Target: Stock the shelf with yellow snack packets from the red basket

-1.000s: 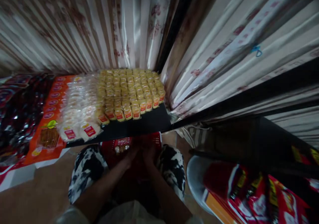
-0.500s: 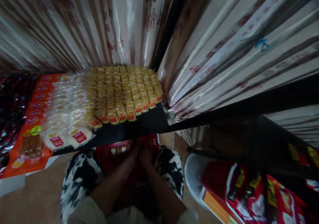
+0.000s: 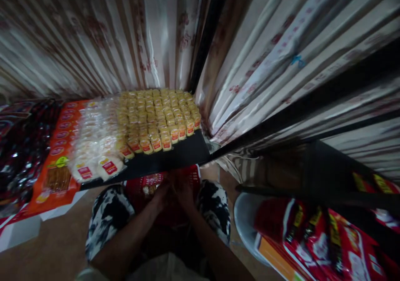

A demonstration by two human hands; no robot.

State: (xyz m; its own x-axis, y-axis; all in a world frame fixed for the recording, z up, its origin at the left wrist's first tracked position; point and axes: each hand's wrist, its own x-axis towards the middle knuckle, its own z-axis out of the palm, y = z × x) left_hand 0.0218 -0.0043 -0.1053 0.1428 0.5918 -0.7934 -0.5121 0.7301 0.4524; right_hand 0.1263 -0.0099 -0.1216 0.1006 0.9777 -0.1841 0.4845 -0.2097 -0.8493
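Observation:
Between my knees stands a red plastic basket (image 3: 195, 174), partly under the front edge of a black shelf (image 3: 175, 154). My left hand (image 3: 162, 191) and my right hand (image 3: 185, 192) are down inside it, close together. Shadow hides the fingers, so whether they hold anything does not show. Several small shiny wrapped packets (image 3: 150, 189) lie in the basket beside my left hand. On the shelf above, rows of small yellow wrapped snacks (image 3: 159, 116) stand packed together, with clear bags of white round crackers (image 3: 108, 166) to their left.
Orange snack bags (image 3: 58, 176) and dark shiny packets (image 3: 25, 160) fill the shelf's left end. At right, red packages (image 3: 318, 235) stand by a pale tub (image 3: 245, 218), below a black rack bar (image 3: 281, 191). Pleated plastic sheeting (image 3: 162, 35) hangs behind.
The view has shifted slightly, so the shelf goods at left sit farther right. Both hands stay together in the basket, with only a small movement.

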